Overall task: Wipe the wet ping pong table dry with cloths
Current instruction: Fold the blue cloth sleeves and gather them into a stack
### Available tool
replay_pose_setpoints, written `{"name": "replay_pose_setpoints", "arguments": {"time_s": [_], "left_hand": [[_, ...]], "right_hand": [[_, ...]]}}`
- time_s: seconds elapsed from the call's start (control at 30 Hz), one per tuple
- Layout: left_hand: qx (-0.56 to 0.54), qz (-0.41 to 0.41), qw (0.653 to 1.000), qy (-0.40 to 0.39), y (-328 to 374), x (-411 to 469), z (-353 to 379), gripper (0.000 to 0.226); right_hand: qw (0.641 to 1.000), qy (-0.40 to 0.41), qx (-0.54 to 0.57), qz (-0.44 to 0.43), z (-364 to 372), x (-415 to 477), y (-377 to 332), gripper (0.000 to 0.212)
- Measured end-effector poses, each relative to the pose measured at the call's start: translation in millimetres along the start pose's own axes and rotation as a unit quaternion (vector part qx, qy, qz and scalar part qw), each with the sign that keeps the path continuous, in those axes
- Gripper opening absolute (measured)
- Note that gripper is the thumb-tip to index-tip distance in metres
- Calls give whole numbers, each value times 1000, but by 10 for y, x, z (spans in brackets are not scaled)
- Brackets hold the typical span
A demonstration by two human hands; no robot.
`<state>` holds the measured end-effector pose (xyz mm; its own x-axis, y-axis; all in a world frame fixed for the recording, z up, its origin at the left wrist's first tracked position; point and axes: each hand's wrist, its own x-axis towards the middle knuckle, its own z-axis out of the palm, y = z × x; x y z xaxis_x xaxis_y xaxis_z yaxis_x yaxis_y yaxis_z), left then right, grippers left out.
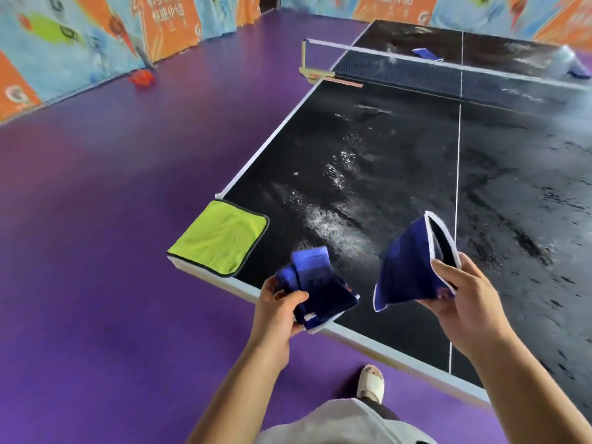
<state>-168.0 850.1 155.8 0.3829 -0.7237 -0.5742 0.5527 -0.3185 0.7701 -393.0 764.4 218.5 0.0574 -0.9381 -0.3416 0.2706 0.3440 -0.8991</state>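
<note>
The black ping pong table (400, 149) is wet, with shiny water streaks across its near half. My left hand (282, 304) grips a folded blue cloth (315, 283) above the table's near edge. My right hand (461, 296) holds a second blue cloth with white trim (408, 264), lifted off the surface and hanging open. A folded lime-green cloth (219, 237) lies flat on the near left corner of the table.
The net (400, 67) crosses the table's middle. Another blue cloth (424, 54) and a blurred blue-and-clear object (570, 64) lie beyond it. Purple floor (112, 219) surrounds the table, with a red object (141, 78) near the banner barriers. My sandalled foot (370, 381) stands by the edge.
</note>
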Motion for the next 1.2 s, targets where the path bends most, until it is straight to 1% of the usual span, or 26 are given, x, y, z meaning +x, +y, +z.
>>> {"name": "replay_pose_setpoints", "arguments": {"time_s": [0.07, 0.1, 0.13, 0.17, 0.2, 0.23, 0.27, 0.37, 0.43, 0.5, 0.53, 0.6, 0.67, 0.7, 0.77, 0.8, 0.9, 0.97, 1.0, 1.03, 1.07, 1.1, 1.13, 1.17, 1.2], "left_hand": [[0, 11, 1000, -18, 49, -95, -170, 31], [0, 12, 1000, -26, 64, -137, -241, 29], [-3, 8, 999, -32, 71, -177, -304, 26], [-8, 3, 999, -38, 74, -211, -363, 24], [-14, 1, 999, -42, 72, -231, -415, 23], [-18, 3, 999, -44, 70, -249, -460, 22], [-20, 8, 999, -47, 75, -273, -497, 22], [-17, 25, 997, -71, 119, -330, -574, 26], [-24, 21, 995, -99, 147, -364, -609, 30], [-29, 14, 991, -128, 160, -397, -629, 32], [-32, 11, 989, -142, 155, -412, -630, 35], [-46, 10, 987, -156, 134, -423, -623, 31], [-61, 11, 986, -155, 139, -416, -610, 31], [-64, 13, 986, -154, 147, -410, -599, 31], [-67, 17, 987, -148, 159, -390, -576, 32], [-72, 16, 987, -142, 170, -381, -564, 33], [-81, 8, 987, -137, 208, -338, -483, 29], [-67, 8, 989, -129, 238, -315, -404, 25], [-57, 11, 991, -123, 252, -302, -361, 25], [-51, 15, 991, -122, 267, -297, -311, 25], [-46, 19, 991, -123, 285, -294, -258, 23], [-43, 22, 991, -125, 303, -295, -206, 20], [-40, 23, 991, -126, 317, -298, -151, 20], [-39, 23, 991, -126, 322, -298, -95, 21], [-43, 22, 991, -123, 323, -288, -42, 22]], "right_hand": [[999, -39, -11, -9, 169, -195, -42, 15], [998, -55, -18, -18, 249, -273, -77, 23], [997, -67, -33, -26, 314, -337, -99, 36], [995, -79, -45, -36, 399, -410, -131, 42], [993, -100, -41, -40, 485, -461, -148, 37], [990, -135, -22, -32, 567, -523, -157, 29], [986, -165, -3, -16, 641, -572, -133, 29], [970, -237, 16, 40, 908, -756, -12, 39], [960, -263, 57, 77, 1002, -806, 96, 43], [958, -259, 65, 102, 1062, -807, 173, 39], [962, -247, 48, 104, 1066, -782, 218, 34], [978, -187, -9, 92, 1060, -730, 299, 19], [988, -122, -67, 67, 1002, -665, 361, 9], [989, -107, -87, 53, 971, -649, 375, 8], [988, -84, -123, 25, 897, -609, 407, 18], [987, -71, -146, 9, 864, -589, 422, 20], [970, -51, -233, -45, 795, -482, 442, 19], [954, -33, -287, -83, 756, -391, 456, 26], [939, -22, -323, -116, 734, -365, 443, 29], [916, -21, -363, -169, 716, -365, 409, 31], [887, -40, -400, -228, 695, -367, 369, 36], [859, -83, -429, -266, 689, -379, 324, 42], [836, -146, -454, -271, 700, -406, 282, 51], [802, -207, -495, -264, 711, -430, 269, 61], [754, -248, -544, -273, 716, -440, 298, 71]]}}
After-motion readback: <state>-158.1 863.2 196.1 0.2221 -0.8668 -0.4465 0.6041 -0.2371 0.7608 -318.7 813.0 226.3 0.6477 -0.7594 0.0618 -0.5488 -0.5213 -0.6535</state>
